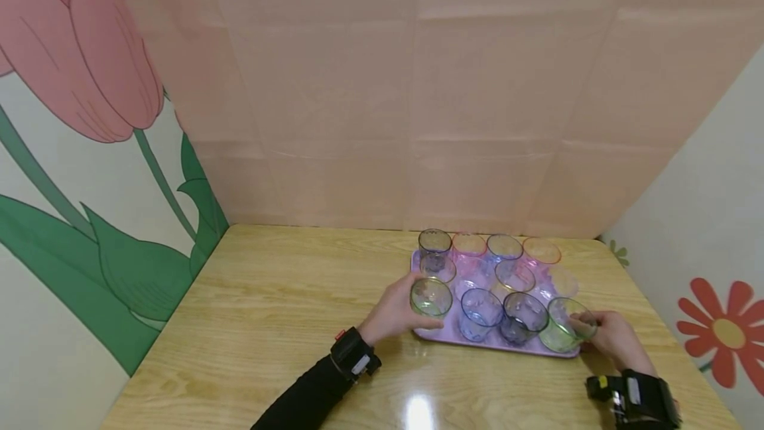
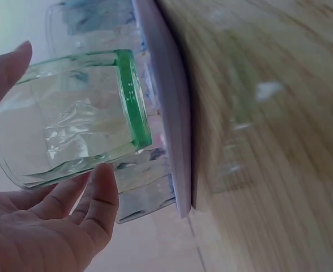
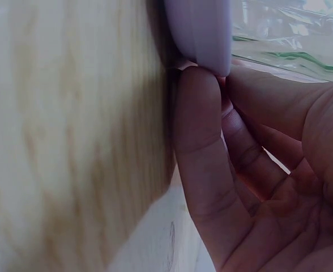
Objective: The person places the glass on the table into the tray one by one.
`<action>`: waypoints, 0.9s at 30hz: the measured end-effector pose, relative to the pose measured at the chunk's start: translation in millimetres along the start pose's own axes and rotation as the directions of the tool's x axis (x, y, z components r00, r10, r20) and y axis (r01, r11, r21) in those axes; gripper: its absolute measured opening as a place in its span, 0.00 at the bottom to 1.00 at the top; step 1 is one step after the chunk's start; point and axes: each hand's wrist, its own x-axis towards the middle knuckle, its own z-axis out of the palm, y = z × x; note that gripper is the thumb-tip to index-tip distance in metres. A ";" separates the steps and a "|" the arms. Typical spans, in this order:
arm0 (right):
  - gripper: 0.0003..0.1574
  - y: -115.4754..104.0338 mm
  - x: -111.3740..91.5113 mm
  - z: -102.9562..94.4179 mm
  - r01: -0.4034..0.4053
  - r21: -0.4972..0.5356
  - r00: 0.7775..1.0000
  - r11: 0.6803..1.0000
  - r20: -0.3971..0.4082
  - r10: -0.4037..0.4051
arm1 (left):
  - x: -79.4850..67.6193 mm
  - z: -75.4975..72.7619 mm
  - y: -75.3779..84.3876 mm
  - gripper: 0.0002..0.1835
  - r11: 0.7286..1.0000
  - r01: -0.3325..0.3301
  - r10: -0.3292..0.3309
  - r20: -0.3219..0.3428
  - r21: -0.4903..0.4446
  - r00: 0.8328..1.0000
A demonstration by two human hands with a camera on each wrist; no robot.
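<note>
A clear green-tinted glass is held between the thumb and fingers of my left hand, its thick green base close to the edge of the lilac tray. The tray lies on the table, carrying rows of tinted glasses. At its front right corner, my right hand pinches the rim, with fingertips under the edge and thumb above, as the right wrist view shows. Beside that thumb stands another green glass. A blue glass and a dark grey glass fill the front row between my hands.
Further back on the tray are pink, dark and orange-rimmed glasses. The wooden table meets a peach covering behind. A flower-painted wall borders the right side; a tulip wall the left.
</note>
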 end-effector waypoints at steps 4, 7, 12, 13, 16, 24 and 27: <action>0.22 -1.3 -0.7 1.1 0.001 0.005 1.000 1.000 0.000 -0.001 | -1.4 3.3 -1.1 0.49 0.997 0.019 -0.018 -0.017 0.070 1.000; 0.24 -2.2 -0.4 1.5 -0.004 0.003 1.000 1.000 0.002 0.004 | -2.4 4.6 -0.9 0.50 0.992 0.014 -0.012 -0.021 0.125 1.000; 0.26 -2.3 1.2 2.1 -0.012 0.007 1.000 1.000 0.006 0.012 | -3.9 5.9 -0.2 0.50 0.980 -0.011 0.014 -0.015 0.201 1.000; 0.27 -2.0 1.7 2.2 -0.018 0.010 1.000 1.000 0.008 0.017 | -4.2 6.2 -0.3 0.50 0.978 -0.014 0.017 -0.013 0.206 1.000; 0.28 -1.2 3.2 1.1 -0.024 0.003 1.000 1.000 0.012 0.024 | -4.4 7.0 -0.3 0.49 0.977 -0.030 0.032 -0.009 0.210 0.999; 0.26 -1.0 4.1 -1.9 -0.037 0.002 0.999 0.999 0.022 0.037 | -2.2 8.6 0.8 0.48 0.971 -0.087 0.089 -0.002 0.225 0.996; 0.26 -1.2 3.0 -1.9 -0.062 -0.010 0.998 0.998 0.024 0.063 | -2.5 9.2 1.4 0.48 0.968 -0.093 0.095 0.005 0.233 0.995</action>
